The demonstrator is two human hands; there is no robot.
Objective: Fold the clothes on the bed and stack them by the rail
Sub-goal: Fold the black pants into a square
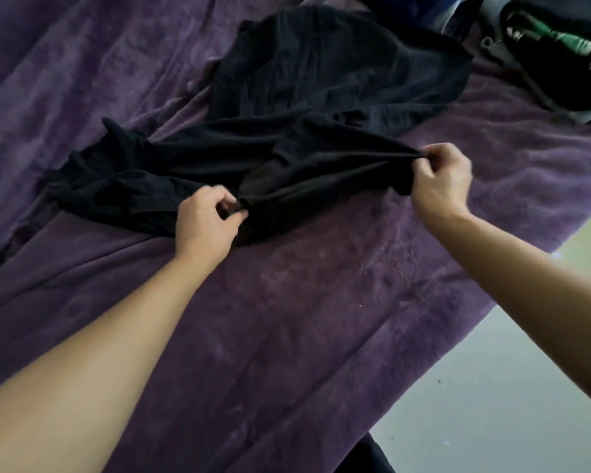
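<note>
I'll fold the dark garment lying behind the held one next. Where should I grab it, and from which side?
Probably the right-hand edge of the dark garment, reached from the floor side: it lies free on the purple bedspread, whereas the near edge runs against the held black garment.

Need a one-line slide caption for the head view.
Left hand and right hand pinch a black garment taut over the purple blanket.

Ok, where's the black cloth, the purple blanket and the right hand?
black cloth (321,165): head view, on its stretched middle.
purple blanket (304,319): head view, on a bare patch nearer than the cloth.
right hand (440,180): head view, on its back; it pinches the cloth's edge.
</note>
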